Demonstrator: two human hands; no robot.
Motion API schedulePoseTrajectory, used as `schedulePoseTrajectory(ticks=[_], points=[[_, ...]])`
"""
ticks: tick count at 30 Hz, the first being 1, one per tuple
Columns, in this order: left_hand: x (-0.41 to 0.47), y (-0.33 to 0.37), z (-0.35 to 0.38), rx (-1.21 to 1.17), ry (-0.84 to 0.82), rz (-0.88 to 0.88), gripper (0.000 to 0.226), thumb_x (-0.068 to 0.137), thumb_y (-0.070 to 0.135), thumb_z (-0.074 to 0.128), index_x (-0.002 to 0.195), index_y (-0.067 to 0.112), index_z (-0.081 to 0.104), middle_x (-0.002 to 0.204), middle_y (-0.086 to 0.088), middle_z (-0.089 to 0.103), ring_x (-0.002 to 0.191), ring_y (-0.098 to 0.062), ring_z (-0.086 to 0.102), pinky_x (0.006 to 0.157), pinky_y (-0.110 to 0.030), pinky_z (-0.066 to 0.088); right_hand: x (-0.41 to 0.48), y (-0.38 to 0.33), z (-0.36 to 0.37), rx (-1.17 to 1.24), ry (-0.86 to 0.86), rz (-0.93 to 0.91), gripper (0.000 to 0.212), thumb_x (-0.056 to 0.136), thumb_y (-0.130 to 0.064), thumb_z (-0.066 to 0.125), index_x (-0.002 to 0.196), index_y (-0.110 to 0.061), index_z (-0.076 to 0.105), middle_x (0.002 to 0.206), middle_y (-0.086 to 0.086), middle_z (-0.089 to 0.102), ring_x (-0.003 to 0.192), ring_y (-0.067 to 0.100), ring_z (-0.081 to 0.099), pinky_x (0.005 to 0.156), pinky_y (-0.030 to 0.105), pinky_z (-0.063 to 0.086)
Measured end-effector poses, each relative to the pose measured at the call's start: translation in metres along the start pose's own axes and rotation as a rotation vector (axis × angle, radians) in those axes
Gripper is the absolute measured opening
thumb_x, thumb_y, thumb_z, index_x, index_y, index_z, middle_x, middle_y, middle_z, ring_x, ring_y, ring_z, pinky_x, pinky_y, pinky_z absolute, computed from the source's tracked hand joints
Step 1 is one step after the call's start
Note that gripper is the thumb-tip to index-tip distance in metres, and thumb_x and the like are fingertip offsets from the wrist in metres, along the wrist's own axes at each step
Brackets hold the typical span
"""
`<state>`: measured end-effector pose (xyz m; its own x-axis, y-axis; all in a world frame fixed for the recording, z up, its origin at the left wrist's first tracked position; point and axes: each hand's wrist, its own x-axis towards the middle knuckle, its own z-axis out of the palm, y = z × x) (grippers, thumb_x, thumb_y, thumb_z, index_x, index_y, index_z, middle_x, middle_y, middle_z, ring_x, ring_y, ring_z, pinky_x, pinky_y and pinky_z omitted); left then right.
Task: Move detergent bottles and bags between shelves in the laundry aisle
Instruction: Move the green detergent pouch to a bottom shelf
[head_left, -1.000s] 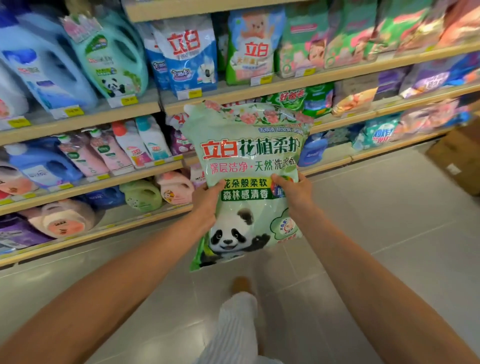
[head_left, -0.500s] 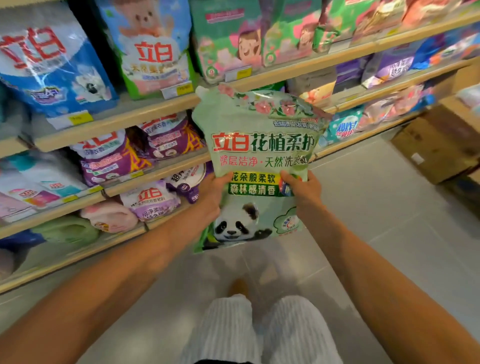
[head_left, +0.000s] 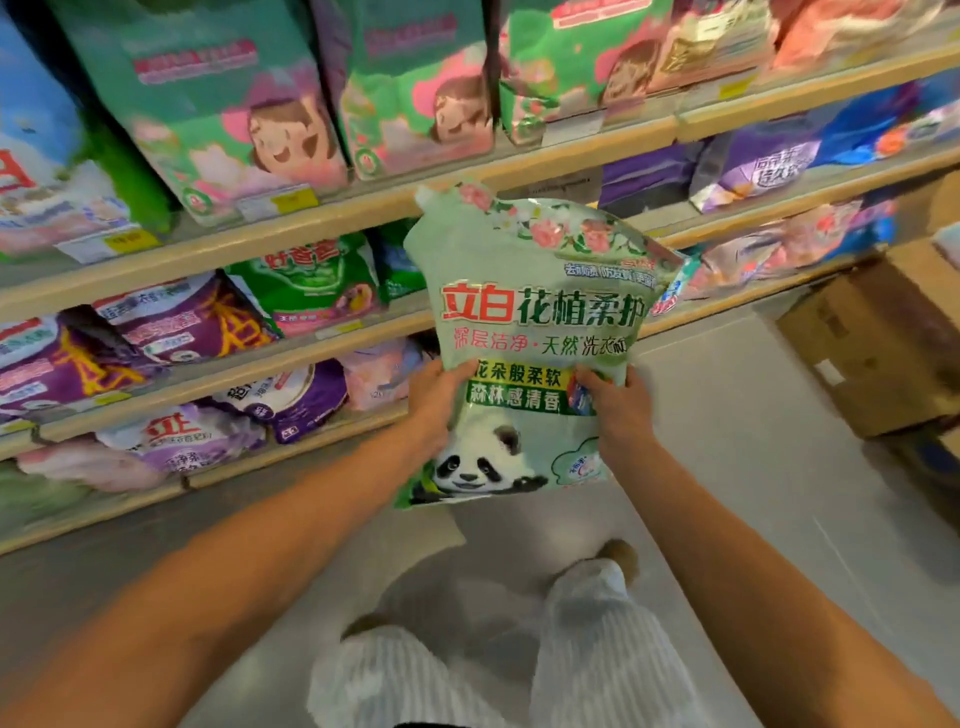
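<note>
A pale green detergent bag (head_left: 535, 322) with pink flowers, red and green Chinese lettering and a panda picture hangs upright in front of the shelves. My left hand (head_left: 434, 402) grips its left edge at mid height. My right hand (head_left: 621, 408) grips its right edge at the same height. The bag is held in the air, a little in front of the lower shelves, touching none of them.
Wooden shelves (head_left: 363, 208) run across the view, stocked with green bags (head_left: 218, 104) above and purple bags (head_left: 171, 322) below. Cardboard boxes (head_left: 878, 332) stand on the grey tiled floor at the right. My legs in striped trousers (head_left: 571, 660) are below.
I have moved right along the aisle with the bag held in both hands; the bottles at the left have left the view and the bag shelves are now closer.
</note>
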<state>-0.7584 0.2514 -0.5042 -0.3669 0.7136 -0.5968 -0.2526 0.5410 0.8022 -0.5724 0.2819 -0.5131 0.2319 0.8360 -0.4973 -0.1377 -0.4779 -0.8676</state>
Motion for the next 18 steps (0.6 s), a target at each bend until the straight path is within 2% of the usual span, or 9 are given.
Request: schedulePoseTrajectory(ticks=[2, 4, 6, 8, 9, 11, 13, 16, 18], points=[[0.009, -0.002, 0.044, -0.073, 0.026, -0.038, 0.037, 0.086, 0.012, 0.066, 0.122, 0.005, 0.062, 0.121, -0.012, 0.067, 0.101, -0.024, 0.064, 0.092, -0.037, 0.049, 0.040, -0.014, -0.025, -0.045, -0.028, 0.002, 0.029, 0.078, -0.010, 0.075, 0.104, -0.012, 0.062, 0.084, -0.005, 0.068, 0.074, 0.008, 0.065, 0.065, 0.022, 0.055], [0.017, -0.005, 0.085, -0.116, 0.046, -0.077, 0.037, 0.087, 0.012, 0.065, 0.123, 0.005, 0.061, 0.124, -0.013, 0.066, 0.107, -0.024, 0.063, 0.098, -0.041, 0.048, 0.077, -0.028, -0.046, -0.109, -0.050, 0.017, 0.029, 0.078, -0.012, 0.076, 0.103, -0.011, 0.062, 0.089, 0.000, 0.068, 0.079, 0.014, 0.065, 0.074, 0.029, 0.055], [0.025, -0.008, 0.118, -0.176, 0.084, -0.116, 0.036, 0.087, 0.010, 0.065, 0.122, 0.005, 0.061, 0.124, -0.013, 0.065, 0.106, -0.024, 0.063, 0.092, -0.038, 0.051, 0.110, -0.040, -0.061, -0.159, -0.094, 0.044, 0.025, 0.078, -0.012, 0.075, 0.100, -0.011, 0.063, 0.087, 0.001, 0.069, 0.077, 0.015, 0.065, 0.073, 0.032, 0.055], [0.036, -0.010, 0.146, -0.231, 0.127, -0.148, 0.032, 0.087, 0.009, 0.065, 0.118, 0.005, 0.062, 0.121, -0.014, 0.066, 0.098, -0.023, 0.064, 0.080, -0.032, 0.053, 0.141, -0.049, -0.070, -0.156, -0.180, 0.040, 0.016, 0.080, -0.006, 0.073, 0.090, -0.010, 0.062, 0.069, -0.004, 0.069, 0.059, 0.009, 0.062, 0.060, 0.026, 0.052], [0.044, -0.011, 0.157, -0.245, 0.146, -0.166, 0.029, 0.087, 0.009, 0.065, 0.115, 0.005, 0.063, 0.121, -0.015, 0.066, 0.097, -0.023, 0.064, 0.081, -0.032, 0.052, 0.155, -0.051, -0.074, -0.157, -0.197, 0.030, 0.016, 0.080, -0.004, 0.073, 0.092, -0.007, 0.063, 0.068, -0.004, 0.069, 0.056, 0.008, 0.061, 0.058, 0.023, 0.051], [0.061, -0.015, 0.178, -0.271, 0.166, -0.203, 0.023, 0.087, 0.008, 0.066, 0.109, 0.006, 0.065, 0.121, -0.017, 0.066, 0.098, -0.025, 0.064, 0.088, -0.035, 0.051, 0.185, -0.051, -0.079, -0.179, -0.171, 0.034, 0.026, 0.080, -0.004, 0.073, 0.104, -0.004, 0.064, 0.081, 0.000, 0.069, 0.069, 0.008, 0.064, 0.067, 0.018, 0.051], [0.081, -0.019, 0.193, -0.288, 0.171, -0.227, 0.026, 0.087, 0.008, 0.065, 0.113, 0.005, 0.064, 0.121, -0.018, 0.066, 0.101, -0.027, 0.065, 0.091, -0.038, 0.051, 0.213, -0.047, -0.081, -0.243, -0.163, 0.039, 0.026, 0.079, -0.011, 0.074, 0.102, -0.005, 0.063, 0.088, 0.005, 0.067, 0.079, 0.011, 0.065, 0.073, 0.016, 0.048], [0.118, -0.035, 0.213, -0.255, 0.170, -0.278, 0.026, 0.087, 0.013, 0.066, 0.112, 0.008, 0.065, 0.119, -0.016, 0.068, 0.110, -0.033, 0.063, 0.100, -0.048, 0.048, 0.257, -0.031, -0.083, -0.321, -0.144, 0.022, 0.013, 0.078, -0.013, 0.075, 0.085, -0.012, 0.064, 0.080, 0.001, 0.068, 0.069, 0.005, 0.066, 0.063, 0.010, 0.048], [0.145, -0.048, 0.227, -0.254, 0.185, -0.327, 0.021, 0.086, 0.014, 0.068, 0.106, 0.010, 0.067, 0.117, -0.014, 0.069, 0.108, -0.032, 0.064, 0.100, -0.048, 0.048, 0.286, -0.016, -0.086, -0.342, -0.164, 0.040, 0.012, 0.081, -0.012, 0.073, 0.083, -0.006, 0.063, 0.076, 0.008, 0.064, 0.068, 0.016, 0.064, 0.072, 0.023, 0.053]])
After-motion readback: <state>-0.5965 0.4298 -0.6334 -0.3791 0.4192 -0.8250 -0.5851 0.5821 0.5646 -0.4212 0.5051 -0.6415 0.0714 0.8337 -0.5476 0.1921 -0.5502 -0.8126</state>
